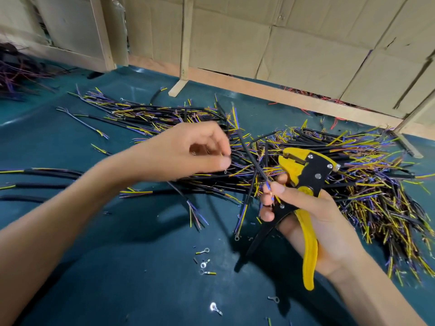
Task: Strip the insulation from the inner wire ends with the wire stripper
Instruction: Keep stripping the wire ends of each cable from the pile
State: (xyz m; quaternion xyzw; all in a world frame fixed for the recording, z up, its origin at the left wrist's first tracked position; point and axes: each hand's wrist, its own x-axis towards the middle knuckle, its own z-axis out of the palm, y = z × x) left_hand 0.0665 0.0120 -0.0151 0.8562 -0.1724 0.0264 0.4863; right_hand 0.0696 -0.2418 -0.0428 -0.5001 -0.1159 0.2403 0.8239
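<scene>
My right hand (313, 215) grips a yellow and black wire stripper (306, 184), jaws pointing up and left, handles spread. The thumb and fingers of the same hand also pinch the end of a black sheathed cable (249, 154) that slants up and to the left, its blue, yellow and copper inner ends at my fingertips. My left hand (188, 151) hovers over the pile of cut cables (329, 165) with its fingers curled, and thin wire ends lie at its fingertips. Whether it pinches one is unclear from the blur.
The dark teal table mat (117, 267) carries loose ring terminals (204, 264) near the front. More cables (35, 180) lie at the left edge. Another dark wire heap (16, 71) sits far left. Cardboard panels and wooden battens (186, 38) wall the back.
</scene>
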